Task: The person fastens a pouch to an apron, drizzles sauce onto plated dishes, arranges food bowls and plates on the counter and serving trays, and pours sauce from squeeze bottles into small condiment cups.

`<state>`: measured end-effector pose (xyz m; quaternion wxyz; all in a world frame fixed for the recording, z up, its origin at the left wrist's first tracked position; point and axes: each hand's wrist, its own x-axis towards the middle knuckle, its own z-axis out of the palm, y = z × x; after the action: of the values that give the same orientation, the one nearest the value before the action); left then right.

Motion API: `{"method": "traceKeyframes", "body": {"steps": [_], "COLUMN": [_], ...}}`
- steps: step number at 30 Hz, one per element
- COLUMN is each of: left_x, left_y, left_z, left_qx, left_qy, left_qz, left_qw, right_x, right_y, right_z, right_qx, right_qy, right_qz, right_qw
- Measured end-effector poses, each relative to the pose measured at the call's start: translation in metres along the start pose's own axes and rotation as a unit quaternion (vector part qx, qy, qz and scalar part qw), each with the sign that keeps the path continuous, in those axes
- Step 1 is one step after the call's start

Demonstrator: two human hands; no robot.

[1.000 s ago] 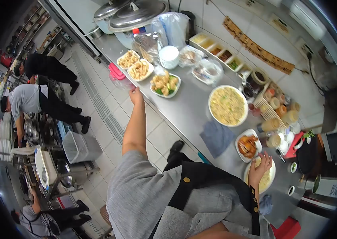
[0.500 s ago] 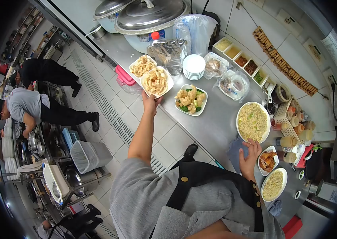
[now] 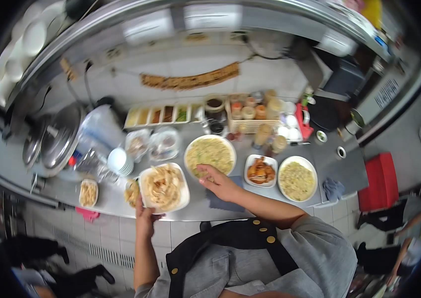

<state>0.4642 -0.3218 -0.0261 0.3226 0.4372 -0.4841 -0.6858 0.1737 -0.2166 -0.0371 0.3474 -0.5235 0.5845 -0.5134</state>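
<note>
My left hand grips the near left edge of a white square bowl of fried food, heaped with pale golden pieces. The bowl is held over the counter's front edge and partly hides another dish of golden pieces. My right hand is open and holds nothing, its fingers stretched out over the near rim of a large round plate of fried rice. Under the right wrist lies a dark blue cloth. Right of that hand are a square dish of browned meat and an oval plate of rice.
Farther left stand a small bowl of fried pieces, stacked white dishes and large lidded pots. Seasoning tubs and a bottle basket line the back. A metal shelf runs overhead. Other people stand behind me.
My view has turned toward the wall. My left hand has lifted the bowl of fried pieces away from its neighbour and carried it right, close to the fried rice. My right hand stays by the rice plate.
</note>
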Motion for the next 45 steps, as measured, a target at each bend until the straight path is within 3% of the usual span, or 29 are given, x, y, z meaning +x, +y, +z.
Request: {"method": "traceKeyframes", "body": {"steps": [2,7,16,22,28,32,34,35,36,39,42,45], "left_x": [0.000,-0.027,-0.083,-0.100,-0.093,-0.055,-0.031,-0.033,-0.018,0.004,0.010,0.034], "left_y": [-0.020,-0.044,-0.107,-0.138,-0.132,-0.197,-0.238,-0.221,-0.243,-0.229,-0.205,-0.210], "left_z": [0.050,0.192,0.358,0.400,0.403,0.371,0.340,0.335,0.320,0.278,0.220,0.123], "left_qx": [-0.022,-0.054,-0.038,-0.035,0.082,0.186,0.197,0.218,0.274,0.080,-0.020,0.005], "left_qy": [-0.075,-0.192,-0.288,-0.339,-0.447,-0.384,-0.343,-0.252,-0.155,0.065,0.262,0.427], "left_qz": [-0.029,-0.081,-0.115,-0.142,-0.203,-0.238,-0.121,-0.118,-0.030,0.035,0.091,0.133], "left_qw": [0.997,0.977,0.950,0.929,0.867,0.872,0.910,0.935,0.949,0.994,0.961,0.895], "right_x": [-0.024,-0.132,-0.270,-0.314,-0.333,-0.343,-0.350,-0.351,-0.349,-0.340,-0.332,-0.304], "right_y": [0.005,0.016,-0.001,0.029,0.034,0.040,0.046,0.046,0.040,0.039,0.059,0.055], "right_z": [-0.027,-0.120,-0.233,-0.263,-0.277,-0.289,-0.293,-0.296,-0.299,-0.306,-0.314,-0.302], "right_qx": [0.106,0.145,0.153,0.216,0.240,0.220,0.205,0.198,0.187,0.156,0.131,0.112], "right_qy": [-0.029,0.004,0.081,0.168,0.239,0.304,0.364,0.376,0.390,0.409,0.380,0.294], "right_qz": [0.130,0.164,0.276,0.307,0.294,0.281,0.267,0.267,0.265,0.274,0.286,0.291], "right_qw": [0.985,0.976,0.946,0.912,0.894,0.883,0.868,0.865,0.862,0.856,0.870,0.904]}}
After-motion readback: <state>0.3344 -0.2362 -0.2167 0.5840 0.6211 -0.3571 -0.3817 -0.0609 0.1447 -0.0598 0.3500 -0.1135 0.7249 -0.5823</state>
